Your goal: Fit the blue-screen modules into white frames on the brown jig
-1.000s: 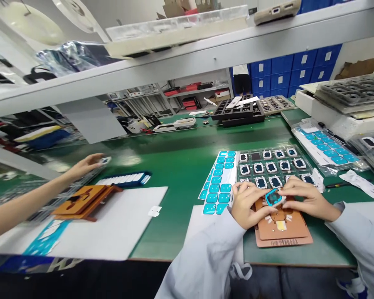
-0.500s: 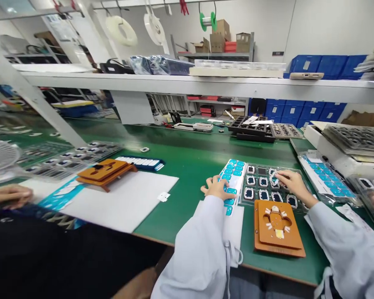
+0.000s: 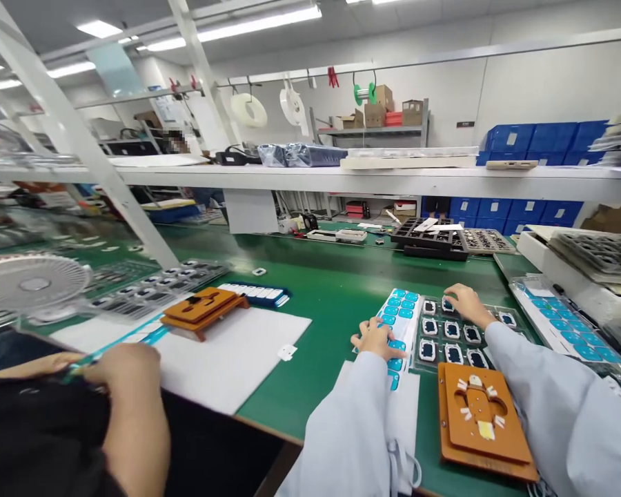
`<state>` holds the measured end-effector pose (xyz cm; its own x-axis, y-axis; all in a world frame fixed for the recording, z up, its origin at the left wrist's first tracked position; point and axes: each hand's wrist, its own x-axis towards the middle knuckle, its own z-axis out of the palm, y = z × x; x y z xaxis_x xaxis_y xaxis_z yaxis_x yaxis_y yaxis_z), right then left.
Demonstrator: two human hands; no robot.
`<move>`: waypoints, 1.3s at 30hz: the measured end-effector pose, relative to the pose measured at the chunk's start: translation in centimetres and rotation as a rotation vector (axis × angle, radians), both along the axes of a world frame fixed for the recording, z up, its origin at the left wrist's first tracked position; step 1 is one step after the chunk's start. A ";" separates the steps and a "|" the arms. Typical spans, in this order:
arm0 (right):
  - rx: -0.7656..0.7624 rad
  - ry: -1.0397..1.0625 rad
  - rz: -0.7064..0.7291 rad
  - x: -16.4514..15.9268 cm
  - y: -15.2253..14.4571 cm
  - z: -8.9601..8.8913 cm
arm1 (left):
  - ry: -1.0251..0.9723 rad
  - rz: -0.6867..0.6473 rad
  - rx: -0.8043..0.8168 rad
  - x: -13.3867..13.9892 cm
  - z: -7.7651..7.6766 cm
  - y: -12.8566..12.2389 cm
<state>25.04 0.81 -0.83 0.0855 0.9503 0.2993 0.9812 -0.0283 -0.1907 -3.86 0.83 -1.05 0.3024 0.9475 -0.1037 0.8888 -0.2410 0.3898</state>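
Note:
My left hand (image 3: 377, 338) lies with its fingers spread on a white sheet of blue stickers (image 3: 404, 313). Past it, to the right, a clear plastic tray (image 3: 441, 335) holds rows of small white-framed parts with dark centres. At the tray's back row my right hand (image 3: 468, 305) pinches a small white-framed part (image 3: 448, 304), which is at a slot there; the fingers partly cover it. In front of the tray is an orange fixture (image 3: 484, 421) with a shaped recess and several white pads.
A co-worker's arm (image 3: 134, 407) is at the left, near a white foam sheet (image 3: 259, 345) and a second orange fixture (image 3: 201, 310). A bagged sticker sheet (image 3: 569, 321) lies right of the tray. A white shelf (image 3: 393, 181) crosses above the bench.
My right hand has brought the white-framed part left to the back-row slot that was bare. My left hand stays on the sticker sheet. The view has tilted up; the co-worker's arm has come further in.

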 end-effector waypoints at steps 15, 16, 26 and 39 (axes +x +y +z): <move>-0.023 0.186 0.159 -2.7 0.4 -0.9 | -0.056 0.011 -0.022 0.3 -0.2 0.0; -0.003 0.248 0.141 -2.3 0.5 -0.7 | -0.056 0.011 -0.021 0.4 -0.2 0.0; 0.032 0.734 0.000 -1.3 0.0 0.2 | -0.095 -0.037 0.003 0.4 0.4 -0.5; 0.092 1.262 -0.034 -0.7 -15.6 2.9 | -0.306 -0.154 0.097 1.0 0.6 -1.5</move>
